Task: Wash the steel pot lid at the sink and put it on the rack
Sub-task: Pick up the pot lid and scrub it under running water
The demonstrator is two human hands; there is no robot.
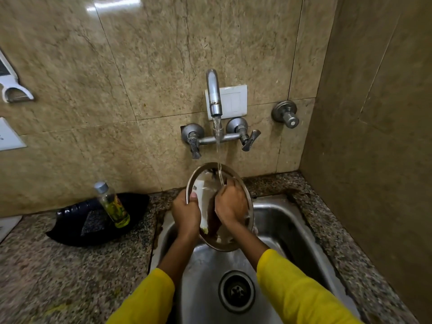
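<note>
The round steel pot lid (205, 183) is tilted up over the steel sink (287, 220), its inner face toward me. My left hand (185, 212) grips its left rim, thumb on the inside. My right hand (231, 203) is closed and pressed against the lid's inner face; whether it holds a scrubber I cannot tell. Water runs from the wall tap (214, 94) onto the lid's top edge and my right hand. No rack is in view.
A dish-soap bottle (112, 204) stands on a black tray (77, 230) with a scrub pad (93, 222) on the granite counter (70, 277) to the left. Tap handles (247, 139) and a valve (286, 114) stick out from the wall. A side wall closes the right.
</note>
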